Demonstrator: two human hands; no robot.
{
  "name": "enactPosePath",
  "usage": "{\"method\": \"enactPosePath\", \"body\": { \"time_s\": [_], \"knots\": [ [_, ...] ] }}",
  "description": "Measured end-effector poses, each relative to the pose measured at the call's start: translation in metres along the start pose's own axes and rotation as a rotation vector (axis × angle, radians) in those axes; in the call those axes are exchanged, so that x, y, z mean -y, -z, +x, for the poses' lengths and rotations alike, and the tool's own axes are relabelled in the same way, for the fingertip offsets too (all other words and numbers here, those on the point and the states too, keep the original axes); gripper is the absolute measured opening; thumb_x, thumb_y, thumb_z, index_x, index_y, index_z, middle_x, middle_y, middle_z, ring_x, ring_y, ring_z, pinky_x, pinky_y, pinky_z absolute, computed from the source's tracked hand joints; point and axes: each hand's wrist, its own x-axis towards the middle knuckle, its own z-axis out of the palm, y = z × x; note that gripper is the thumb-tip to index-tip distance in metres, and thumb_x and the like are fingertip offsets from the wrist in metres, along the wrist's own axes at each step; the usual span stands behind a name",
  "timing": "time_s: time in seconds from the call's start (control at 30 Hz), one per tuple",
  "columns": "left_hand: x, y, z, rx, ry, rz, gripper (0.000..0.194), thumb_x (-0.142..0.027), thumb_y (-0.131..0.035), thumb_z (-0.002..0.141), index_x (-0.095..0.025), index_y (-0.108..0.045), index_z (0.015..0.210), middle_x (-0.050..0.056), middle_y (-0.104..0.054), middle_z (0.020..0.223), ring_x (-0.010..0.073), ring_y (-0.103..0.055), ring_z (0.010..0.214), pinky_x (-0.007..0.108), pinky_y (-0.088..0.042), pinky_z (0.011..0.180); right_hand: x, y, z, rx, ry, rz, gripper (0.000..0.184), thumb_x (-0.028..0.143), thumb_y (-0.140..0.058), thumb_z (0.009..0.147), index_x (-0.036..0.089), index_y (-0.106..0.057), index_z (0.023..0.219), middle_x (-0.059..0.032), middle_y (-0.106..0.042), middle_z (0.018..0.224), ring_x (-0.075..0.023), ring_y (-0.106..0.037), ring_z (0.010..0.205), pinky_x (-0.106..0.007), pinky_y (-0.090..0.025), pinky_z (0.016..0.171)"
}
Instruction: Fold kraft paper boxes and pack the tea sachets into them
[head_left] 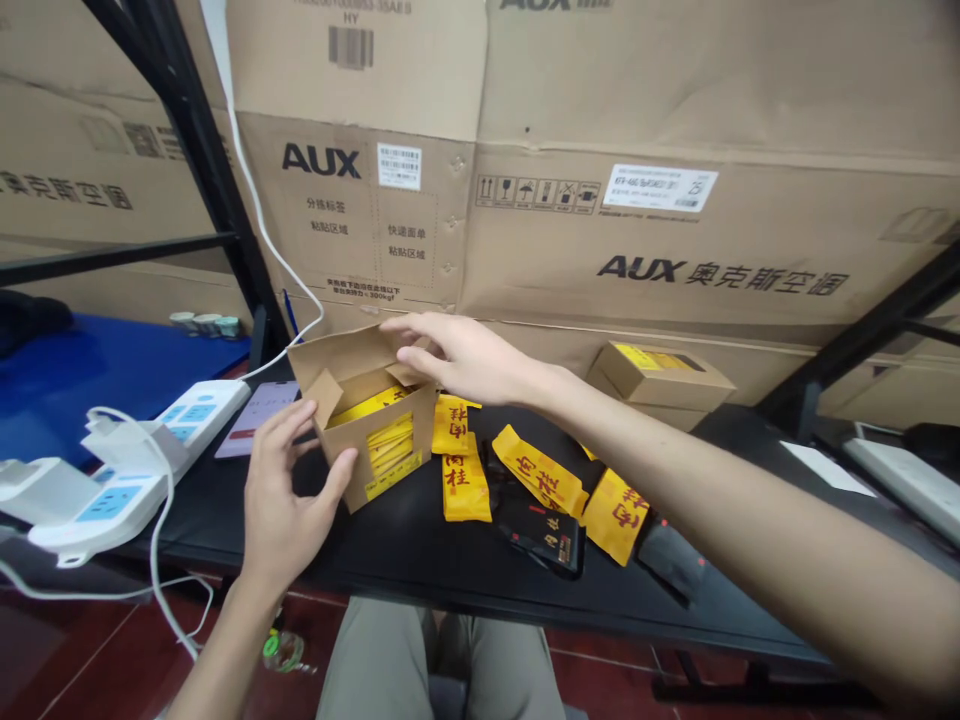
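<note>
lg cartons [540, 245] stand bhnd blk desk [397, 550], red tiled flr [607, 680] below.

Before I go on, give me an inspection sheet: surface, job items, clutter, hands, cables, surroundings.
Surface: black tabletop, partly covered.
Job items: loose yellow packets and black packets right of an open box, which holds more yellow ones.
Clutter: power strip and phone at left; closed box at back right.
Hands: left hand holds the open box's left side; right hand at its back flap.
Cables: white cables around the power strip.
Surroundings: large AUX cartons behind, black metal frame.
</note>
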Motion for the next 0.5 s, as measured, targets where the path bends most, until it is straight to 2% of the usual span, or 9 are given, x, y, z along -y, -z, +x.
{"method": "enactPosePath", "body": {
  "time_s": [0.1, 0.2, 0.3, 0.4, 0.5],
  "knots": [
    [-0.002, 0.002, 0.007, 0.033, 0.025, -0.002, 0.053, -0.034, -0.074, 0.086, -0.030, -0.056, 0.136, 0.009, -0.057, 0.146, 0.0288, -0.061, 0.131, 0.041, -0.058, 0.101, -0.008, -0.008, 0.001, -0.146, -0.004, 0.053, 0.043, 0.025, -0.054, 0.102, 0.017, -0.052, 0.144, -0.0098, -0.068, 0.119, -0.0180, -0.065, 0.104, -0.040, -0.051, 0.097],
    [-0.004, 0.005, 0.017, 0.033, 0.072, -0.012, 0.044, -0.036, -0.073, 0.086, -0.028, -0.060, 0.128, 0.008, -0.061, 0.141, 0.0285, -0.061, 0.132, 0.039, -0.058, 0.100, -0.017, -0.017, 0.002, -0.238, -0.058, 0.082, 0.033, 0.032, -0.055, 0.102, 0.018, -0.062, 0.132, -0.0101, -0.063, 0.115, -0.0198, -0.062, 0.109, -0.043, -0.051, 0.101],
    [-0.010, 0.006, 0.026, 0.000, 0.125, -0.080, 0.036, -0.038, -0.072, 0.088, -0.025, -0.060, 0.120, 0.010, -0.061, 0.144, 0.0276, -0.060, 0.134, 0.038, -0.058, 0.100, -0.025, -0.027, -0.002, -0.219, -0.061, 0.210, 0.021, 0.032, -0.059, 0.100, 0.018, -0.068, 0.114, -0.0100, -0.061, 0.120, -0.0178, -0.063, 0.111, -0.040, -0.052, 0.102],
    [-0.021, 0.004, 0.032, -0.035, 0.147, -0.198, 0.029, -0.035, -0.071, 0.090, -0.025, -0.054, 0.111, 0.012, -0.061, 0.147, 0.0263, -0.061, 0.134, 0.038, -0.058, 0.102, -0.031, -0.036, -0.010, -0.165, -0.039, 0.331, 0.015, 0.024, -0.063, 0.096, 0.018, -0.064, 0.110, -0.0063, -0.068, 0.117, -0.0145, -0.066, 0.105, -0.037, -0.054, 0.100],
    [-0.030, 0.002, 0.035, -0.078, 0.125, -0.245, 0.027, -0.032, -0.069, 0.092, -0.026, -0.052, 0.111, 0.010, -0.068, 0.138, 0.0248, -0.064, 0.132, 0.041, -0.056, 0.106, -0.035, -0.042, -0.019, -0.182, -0.026, 0.336, 0.017, 0.024, -0.064, 0.096, 0.019, -0.063, 0.111, -0.0054, -0.070, 0.117, -0.0148, -0.067, 0.106, -0.038, -0.055, 0.100]
  ]
}}
